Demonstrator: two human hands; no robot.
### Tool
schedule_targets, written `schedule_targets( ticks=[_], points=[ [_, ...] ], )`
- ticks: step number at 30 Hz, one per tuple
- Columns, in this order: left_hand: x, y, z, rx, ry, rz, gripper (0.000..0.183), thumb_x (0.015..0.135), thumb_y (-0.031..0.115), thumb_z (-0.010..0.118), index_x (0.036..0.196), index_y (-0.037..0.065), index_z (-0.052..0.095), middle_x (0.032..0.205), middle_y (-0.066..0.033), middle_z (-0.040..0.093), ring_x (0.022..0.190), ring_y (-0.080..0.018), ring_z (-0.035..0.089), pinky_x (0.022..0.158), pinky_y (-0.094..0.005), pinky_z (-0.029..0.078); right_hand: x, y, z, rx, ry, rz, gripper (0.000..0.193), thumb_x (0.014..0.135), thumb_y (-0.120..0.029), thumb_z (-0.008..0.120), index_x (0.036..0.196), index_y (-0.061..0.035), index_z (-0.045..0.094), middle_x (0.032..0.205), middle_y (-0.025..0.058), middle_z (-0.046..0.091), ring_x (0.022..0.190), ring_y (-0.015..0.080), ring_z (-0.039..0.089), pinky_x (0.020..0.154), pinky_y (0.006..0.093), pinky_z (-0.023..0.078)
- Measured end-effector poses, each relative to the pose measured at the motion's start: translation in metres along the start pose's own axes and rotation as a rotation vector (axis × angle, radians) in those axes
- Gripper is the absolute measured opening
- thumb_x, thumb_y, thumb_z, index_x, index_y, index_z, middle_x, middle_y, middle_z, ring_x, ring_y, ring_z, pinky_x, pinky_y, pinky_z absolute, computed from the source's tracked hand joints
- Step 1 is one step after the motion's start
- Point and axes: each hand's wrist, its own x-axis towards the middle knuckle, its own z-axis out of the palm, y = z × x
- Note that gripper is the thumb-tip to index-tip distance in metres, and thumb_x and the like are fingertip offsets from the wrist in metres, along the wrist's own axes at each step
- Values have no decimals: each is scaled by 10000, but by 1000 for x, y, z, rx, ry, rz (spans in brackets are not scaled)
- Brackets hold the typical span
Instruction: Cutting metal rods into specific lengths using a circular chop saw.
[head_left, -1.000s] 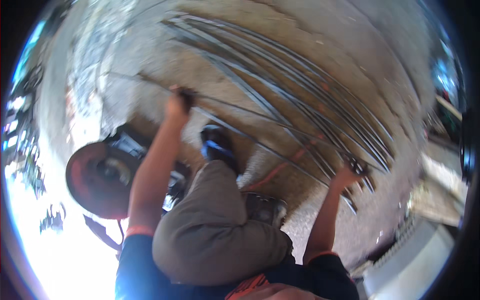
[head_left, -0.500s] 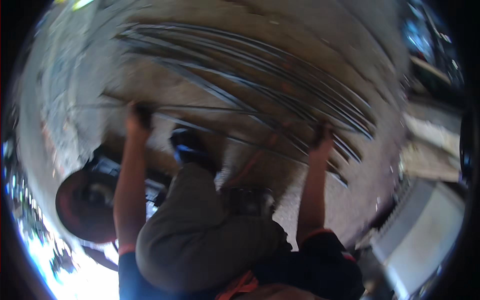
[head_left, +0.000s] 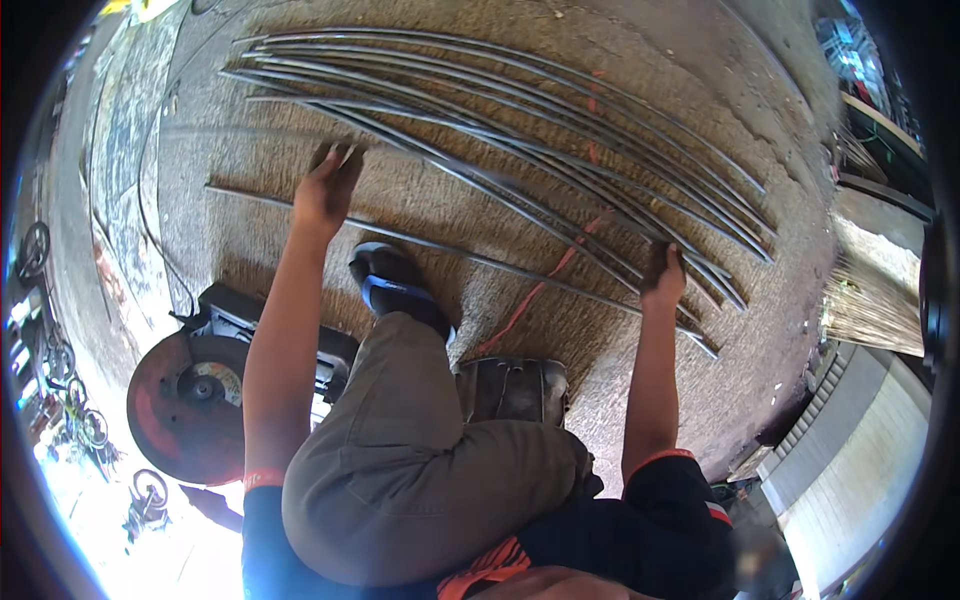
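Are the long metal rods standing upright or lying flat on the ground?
Lying flat. The metal rods are spread side by side on the concrete ground, and the right hand rests on their ends.

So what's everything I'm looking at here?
metal rods: many, grey, long, laid side by side on the ground ahead
single rod: one, grey, apart from the pile, nearer the foot
cut-off saw: one, reddish round guard, lower left
ground: rough grey-brown concrete with red marks
shoe: one, black and blue, by the single rod
trousers: olive, centre bottom
left hand: at the rods
right hand: at the rods' right part
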Motion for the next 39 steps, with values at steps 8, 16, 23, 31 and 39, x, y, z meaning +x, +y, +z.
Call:
schedule_targets(
  ticks=[8,16,23,31,39],
  points=[
    [-4,-63,-49,862,620,4,252,824,120,566,1046,0,557,911,-126,609,767,-249,605,637,-348,476,-64,97,-46,-389,-124,362,215,846,-159,571,1008,-19,585,926,96,627,820,210,607,757,317,490],
    [-13,-69,-43,419,697,-227,346,773,138,598,1059,-52,554,950,-145,599,799,-231,574,678,-368,462,-89,105,8,-306,180,465,356,813,-128,621,1136,-7,533,1082,102,562,936,249,573,790,369,480],
    [8,-35,10,-92,-45,3,363,819,7,536,1175,-29,474,1136,-130,547,1016,-264,564,913,-330,461,-41,70,64,-385,-258,73,306,815,-25,573,1107,43,516,1043,120,573,912,221,572,751,336,487],
    [-131,19,33,-7,-235,149,404,850,159,582,1200,-13,478,1106,-120,575,1014,-205,556,885,-325,441,3,99,86,-759,-545,25,456,787,-89,635,1181,80,480,1141,158,543,988,260,543,837,345,444],
    [-411,105,-9,568,388,777,272,800,75,555,1044,-46,563,885,-173,626,839,-244,629,766,-314,479,-256,78,211,-1369,-1677,-526,596,814,-262,634,1295,-5,393,1303,173,435,1215,260,412,987,337,345]
  ],
)
